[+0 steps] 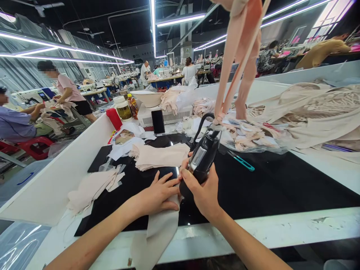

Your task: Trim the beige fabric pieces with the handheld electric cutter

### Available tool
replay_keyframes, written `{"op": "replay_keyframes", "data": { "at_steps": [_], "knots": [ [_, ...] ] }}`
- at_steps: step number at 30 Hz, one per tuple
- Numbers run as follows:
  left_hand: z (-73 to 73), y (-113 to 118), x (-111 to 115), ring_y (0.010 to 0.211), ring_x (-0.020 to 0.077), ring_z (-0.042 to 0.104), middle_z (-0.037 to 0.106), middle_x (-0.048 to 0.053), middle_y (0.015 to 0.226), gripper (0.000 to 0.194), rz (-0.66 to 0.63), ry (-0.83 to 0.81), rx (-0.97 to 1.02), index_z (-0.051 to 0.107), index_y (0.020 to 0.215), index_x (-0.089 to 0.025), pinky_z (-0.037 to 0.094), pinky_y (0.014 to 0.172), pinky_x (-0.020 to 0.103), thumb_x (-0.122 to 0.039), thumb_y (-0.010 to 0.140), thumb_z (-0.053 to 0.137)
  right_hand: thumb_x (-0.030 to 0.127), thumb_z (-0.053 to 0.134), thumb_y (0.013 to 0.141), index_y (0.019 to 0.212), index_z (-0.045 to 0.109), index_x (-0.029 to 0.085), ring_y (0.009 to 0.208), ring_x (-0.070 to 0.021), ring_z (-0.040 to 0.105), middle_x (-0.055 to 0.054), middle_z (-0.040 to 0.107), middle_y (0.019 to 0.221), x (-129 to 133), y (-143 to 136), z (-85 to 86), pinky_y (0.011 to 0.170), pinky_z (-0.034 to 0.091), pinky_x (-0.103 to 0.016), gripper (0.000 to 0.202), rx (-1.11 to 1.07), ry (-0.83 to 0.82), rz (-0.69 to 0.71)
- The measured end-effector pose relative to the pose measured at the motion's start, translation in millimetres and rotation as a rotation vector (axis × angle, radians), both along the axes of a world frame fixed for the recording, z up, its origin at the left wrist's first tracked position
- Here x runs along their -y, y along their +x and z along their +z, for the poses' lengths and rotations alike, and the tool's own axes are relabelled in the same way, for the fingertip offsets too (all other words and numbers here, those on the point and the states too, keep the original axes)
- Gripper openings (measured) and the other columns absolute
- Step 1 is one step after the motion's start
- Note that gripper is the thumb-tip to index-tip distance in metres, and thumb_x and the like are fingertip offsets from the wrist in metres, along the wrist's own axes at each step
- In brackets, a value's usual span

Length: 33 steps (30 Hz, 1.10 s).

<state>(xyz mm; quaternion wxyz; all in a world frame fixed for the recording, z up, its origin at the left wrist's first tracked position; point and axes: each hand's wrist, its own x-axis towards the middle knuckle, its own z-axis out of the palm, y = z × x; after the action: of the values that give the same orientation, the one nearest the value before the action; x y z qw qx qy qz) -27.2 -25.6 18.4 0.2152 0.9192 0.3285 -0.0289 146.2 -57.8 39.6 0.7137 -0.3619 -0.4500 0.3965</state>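
My right hand [203, 187] is wrapped round a black handheld electric tool [201, 157] with a silver plate, its lower end down at the black mat [267, 183]. Pale fabric strips tied to its top run upward. My left hand [161, 193] lies with fingers spread on a beige fabric piece [163, 228], which hangs over the table's front edge. The left fingertips come close to the tool's base. Just behind lies a stack of beige fabric pieces [160, 155]. Another fabric pile [91, 187] rests at the left.
Teal thread snips [242, 161] lie right of the tool. A phone [158, 122], a jar [123, 108] and a red box [114, 119] stand behind. Heaped fabric [323, 116] covers the back right. A low white wall [62, 172] borders the left. Several people work beyond.
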Motion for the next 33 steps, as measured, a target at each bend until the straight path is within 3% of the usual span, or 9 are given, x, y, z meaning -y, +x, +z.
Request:
{"op": "replay_keyframes", "data": {
  "at_steps": [8, 11, 13, 15, 17, 19, 22, 27, 33],
  "knots": [
    [-3.3, 0, -2, 0.158, 0.0455, 0.024, 0.046, 0.008, 0.163, 0.061, -0.005, 0.024, 0.042, 0.061, 0.145, -0.037, 0.008, 0.118, 0.085, -0.031, 0.089, 0.085, 0.034, 0.077, 0.079, 0.104, 0.058, 0.027, 0.074, -0.0183, 0.068, 0.001, 0.069, 0.086, 2, -2, -2.4, 0.065, 0.058, -0.033, 0.032, 0.000, -0.027, 0.035],
    [-1.0, -4, 2, 0.158, 0.0442, 0.025, 0.044, 0.009, 0.165, 0.046, -0.003, 0.084, 0.070, 0.069, 0.132, -0.031, 0.010, 0.120, 0.082, -0.033, 0.089, 0.085, 0.033, 0.077, 0.079, 0.104, 0.058, 0.026, 0.077, -0.0188, 0.068, 0.002, 0.069, 0.086, 0, 2, -0.2, 0.070, 0.060, -0.035, 0.032, 0.003, -0.019, 0.033],
    [0.9, -8, 11, 0.155, 0.0403, 0.032, 0.046, 0.010, 0.162, 0.026, 0.062, 0.179, 0.157, 0.071, 0.119, -0.025, 0.020, 0.124, 0.073, -0.031, 0.094, 0.079, 0.033, 0.079, 0.079, 0.104, 0.058, 0.026, 0.073, -0.0174, 0.067, 0.003, 0.068, 0.085, -2, 7, 1.5, 0.070, 0.060, -0.034, 0.033, -0.013, -0.004, 0.014],
    [1.9, -12, 25, 0.141, 0.0320, 0.051, 0.058, 0.012, 0.148, 0.009, 0.175, 0.276, 0.267, 0.069, 0.110, -0.021, 0.041, 0.120, 0.056, -0.026, 0.103, 0.067, 0.032, 0.080, 0.080, 0.102, 0.058, 0.027, 0.067, -0.0155, 0.065, 0.004, 0.067, 0.084, -4, 13, 2.8, 0.064, 0.059, -0.033, 0.032, -0.040, 0.018, 0.002],
    [0.1, -12, 41, 0.113, 0.0230, 0.065, 0.067, 0.009, 0.122, 0.011, 0.252, 0.331, 0.311, 0.067, 0.105, -0.020, 0.055, 0.101, 0.039, -0.023, 0.108, 0.056, 0.030, 0.081, 0.081, 0.102, 0.058, 0.027, 0.061, -0.0142, 0.063, 0.005, 0.067, 0.082, -7, 18, 3.5, 0.060, 0.058, -0.032, 0.032, -0.058, 0.042, 0.002],
    [-5.4, -8, 57, 0.093, 0.0192, 0.066, 0.068, 0.004, 0.103, 0.015, 0.248, 0.348, 0.276, 0.066, 0.103, -0.020, 0.057, 0.086, 0.033, -0.021, 0.109, 0.052, 0.029, 0.080, 0.082, 0.104, 0.057, 0.028, 0.059, -0.0138, 0.063, 0.006, 0.067, 0.081, -8, 21, 3.3, 0.058, 0.058, -0.031, 0.032, -0.055, 0.055, -0.002],
    [-18.4, 3, 74, 0.086, 0.0196, 0.065, 0.066, 0.003, 0.095, 0.011, 0.205, 0.380, 0.196, 0.065, 0.102, -0.019, 0.056, 0.080, 0.033, -0.017, 0.106, 0.055, 0.027, 0.080, 0.083, 0.108, 0.056, 0.029, 0.059, -0.0139, 0.064, 0.006, 0.067, 0.080, -9, 23, 1.9, 0.058, 0.057, -0.031, 0.034, -0.035, 0.066, -0.006],
    [-26.1, 3, 79, 0.086, 0.0210, 0.064, 0.066, 0.004, 0.100, 0.021, 0.176, 0.435, 0.115, 0.066, 0.110, -0.019, 0.057, 0.076, 0.033, -0.003, 0.098, 0.060, 0.027, 0.080, 0.084, 0.110, 0.057, 0.029, 0.060, -0.0141, 0.065, 0.005, 0.067, 0.082, -9, 26, 1.1, 0.060, 0.058, -0.031, 0.035, -0.026, 0.076, 0.024],
    [-13.8, -34, 60, 0.119, 0.0225, 0.067, 0.071, 0.007, 0.122, 0.026, -0.039, 0.385, 0.221, 0.069, 0.120, -0.022, 0.055, 0.106, 0.037, -0.007, 0.104, 0.055, 0.030, 0.082, 0.084, 0.109, 0.059, 0.029, 0.060, -0.0143, 0.064, 0.005, 0.067, 0.081, -7, 30, 3.5, 0.059, 0.057, -0.031, 0.034, -0.057, 0.065, 0.044]
  ]
}}
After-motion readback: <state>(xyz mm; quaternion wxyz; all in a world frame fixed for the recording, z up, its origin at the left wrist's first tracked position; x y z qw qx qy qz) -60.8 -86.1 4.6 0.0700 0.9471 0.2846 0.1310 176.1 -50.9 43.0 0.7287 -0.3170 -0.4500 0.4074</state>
